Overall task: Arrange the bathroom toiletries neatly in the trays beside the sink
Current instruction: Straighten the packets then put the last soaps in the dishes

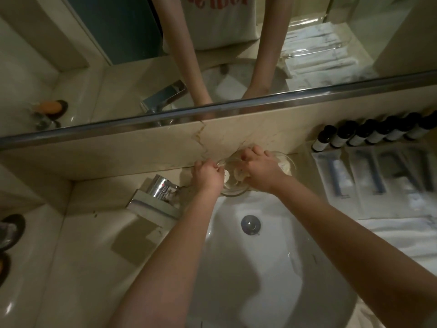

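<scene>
A clear glass tray (290, 164) stands on the counter behind the sink, holding several small white packets (285, 167). My left hand (208, 177) grips the tray's left rim with curled fingers. My right hand (259, 169) reaches into the tray with its fingers curled over the packets; what it holds is hidden. To the right, a row of several dark bottles with white labels (369, 134) lines the wall. In front of them lie clear-wrapped toiletry packs (369, 178).
The white sink (272, 268) with its metal drain (250, 224) lies below my arms. A chrome tap (158, 194) stands at the left. A mirror (142, 55) runs above the ledge. White towels (402, 235) lie at the right. Dark objects (9, 230) sit at the far left edge.
</scene>
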Action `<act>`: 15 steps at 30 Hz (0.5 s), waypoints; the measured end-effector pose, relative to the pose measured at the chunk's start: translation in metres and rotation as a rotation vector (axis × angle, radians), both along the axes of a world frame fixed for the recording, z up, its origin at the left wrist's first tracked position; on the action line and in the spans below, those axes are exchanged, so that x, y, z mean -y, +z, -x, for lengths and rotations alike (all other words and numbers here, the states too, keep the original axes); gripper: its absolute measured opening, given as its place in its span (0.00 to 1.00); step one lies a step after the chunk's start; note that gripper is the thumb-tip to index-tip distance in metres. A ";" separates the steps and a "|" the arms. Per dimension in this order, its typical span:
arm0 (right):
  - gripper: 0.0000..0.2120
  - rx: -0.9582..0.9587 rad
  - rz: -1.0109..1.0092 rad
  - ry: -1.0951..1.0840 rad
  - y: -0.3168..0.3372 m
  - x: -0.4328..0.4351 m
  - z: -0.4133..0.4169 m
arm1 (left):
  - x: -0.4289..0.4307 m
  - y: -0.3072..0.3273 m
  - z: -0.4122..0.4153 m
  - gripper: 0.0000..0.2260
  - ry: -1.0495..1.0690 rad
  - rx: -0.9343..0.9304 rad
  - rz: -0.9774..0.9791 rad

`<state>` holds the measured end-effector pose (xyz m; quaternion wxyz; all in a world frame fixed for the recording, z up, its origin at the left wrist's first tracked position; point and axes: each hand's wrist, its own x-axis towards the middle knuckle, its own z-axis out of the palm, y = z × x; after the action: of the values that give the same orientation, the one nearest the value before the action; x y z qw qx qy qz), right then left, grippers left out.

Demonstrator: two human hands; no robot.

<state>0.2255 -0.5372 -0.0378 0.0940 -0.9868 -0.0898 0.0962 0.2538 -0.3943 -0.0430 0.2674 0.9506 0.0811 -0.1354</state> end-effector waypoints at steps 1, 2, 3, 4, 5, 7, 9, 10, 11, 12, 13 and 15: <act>0.22 0.002 -0.013 -0.015 0.000 -0.001 0.002 | -0.001 0.001 -0.001 0.12 -0.016 0.013 0.004; 0.23 0.010 -0.027 -0.039 0.000 -0.001 0.003 | -0.002 0.005 -0.001 0.12 -0.031 0.025 0.006; 0.24 0.027 -0.038 -0.072 -0.001 -0.001 0.006 | -0.004 0.008 -0.003 0.12 -0.048 0.038 -0.001; 0.25 0.051 -0.044 -0.111 -0.002 -0.001 0.007 | -0.006 0.012 -0.004 0.13 -0.078 0.044 -0.021; 0.25 0.075 -0.041 -0.149 -0.004 -0.002 0.010 | -0.008 0.015 -0.005 0.15 -0.129 0.045 -0.056; 0.27 0.107 -0.024 -0.199 -0.009 -0.005 0.013 | -0.013 0.019 -0.005 0.21 -0.280 0.008 -0.143; 0.28 0.130 -0.011 -0.215 -0.013 -0.011 0.015 | -0.016 0.019 -0.002 0.26 -0.416 -0.038 -0.206; 0.28 0.135 -0.005 -0.222 -0.014 -0.013 0.015 | -0.017 0.017 -0.001 0.27 -0.458 -0.053 -0.222; 0.28 0.129 0.004 -0.227 -0.013 -0.015 0.014 | -0.017 0.015 0.000 0.28 -0.485 -0.061 -0.234; 0.27 0.120 0.011 -0.230 -0.012 -0.017 0.012 | -0.017 0.013 0.001 0.28 -0.506 -0.063 -0.249; 0.26 0.108 0.010 -0.230 -0.011 -0.017 0.011 | -0.015 0.011 0.001 0.27 -0.527 -0.061 -0.268; 0.26 0.098 -0.009 -0.222 -0.009 -0.016 0.008 | -0.012 0.010 0.001 0.25 -0.561 -0.045 -0.307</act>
<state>0.2170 -0.5210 -0.0471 0.1041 -0.9938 0.0151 0.0363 0.2531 -0.3821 -0.0333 0.0711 0.9618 -0.1588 -0.2113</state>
